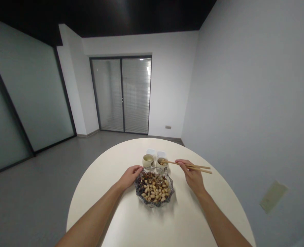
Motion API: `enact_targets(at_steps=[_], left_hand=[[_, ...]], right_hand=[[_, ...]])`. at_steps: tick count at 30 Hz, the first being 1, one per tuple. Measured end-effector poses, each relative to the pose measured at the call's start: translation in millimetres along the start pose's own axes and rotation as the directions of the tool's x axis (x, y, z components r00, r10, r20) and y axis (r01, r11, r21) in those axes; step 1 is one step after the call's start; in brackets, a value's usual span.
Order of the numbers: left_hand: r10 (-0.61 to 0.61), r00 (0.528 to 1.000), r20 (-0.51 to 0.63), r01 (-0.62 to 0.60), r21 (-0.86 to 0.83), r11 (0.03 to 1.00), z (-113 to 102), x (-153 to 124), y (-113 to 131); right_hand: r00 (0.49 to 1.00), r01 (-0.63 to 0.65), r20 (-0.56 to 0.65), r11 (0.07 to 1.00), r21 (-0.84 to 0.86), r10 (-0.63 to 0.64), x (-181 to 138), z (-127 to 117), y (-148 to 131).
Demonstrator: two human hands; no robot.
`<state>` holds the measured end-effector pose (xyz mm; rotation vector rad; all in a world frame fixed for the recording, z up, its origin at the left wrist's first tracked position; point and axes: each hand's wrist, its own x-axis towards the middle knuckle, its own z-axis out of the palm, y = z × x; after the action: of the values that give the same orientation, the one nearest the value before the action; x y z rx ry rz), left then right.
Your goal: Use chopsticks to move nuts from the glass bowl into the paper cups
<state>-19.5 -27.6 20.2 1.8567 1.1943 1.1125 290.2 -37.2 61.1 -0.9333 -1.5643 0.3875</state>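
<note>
My right hand (191, 175) holds a pair of wooden chopsticks (199, 167). Their tips reach into the right small cup (162, 167), which has a dark mark on its side and some nuts inside. At the upper left rim of a scalloped glass bowl (172, 189), my left hand (130, 176) grips the edge with bent fingers. Pistachios (154, 195), dark seeds (141, 184) and brown striped seeds (153, 176) fill the bowl in separate patches. A second small pale cup (148, 160) stands just beyond the bowl, left of the first.
Two clear plastic pieces (161, 154) lie behind the cups. Everything stands on a round cream table (103, 171). A white wall (257, 103) runs close along the right side. Glass doors with blinds (135, 96) are across the room.
</note>
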Motion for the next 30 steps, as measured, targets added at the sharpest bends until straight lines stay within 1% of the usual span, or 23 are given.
enact_targets(at_steps=[13,19,30], left_hand=[[-0.001,1.000,-0.002,0.001,-0.012,1.000,-0.4,-1.0,4.9],[0.010,1.000,-0.003,-0.010,-0.020,1.000,-1.0,-1.7,6.8],[0.009,1.000,0.000,-0.009,-0.016,1.000,0.4,0.6,-2.6]], right_hand=[[0.999,0.013,0.032,0.999,-0.045,-0.011,0.4,-0.4,-2.8],[0.999,-0.013,0.032,0.999,-0.052,0.014,0.5,-0.2,-3.6],[1.000,-0.007,0.027,0.999,-0.049,0.009,1.2,0.1,-4.1]])
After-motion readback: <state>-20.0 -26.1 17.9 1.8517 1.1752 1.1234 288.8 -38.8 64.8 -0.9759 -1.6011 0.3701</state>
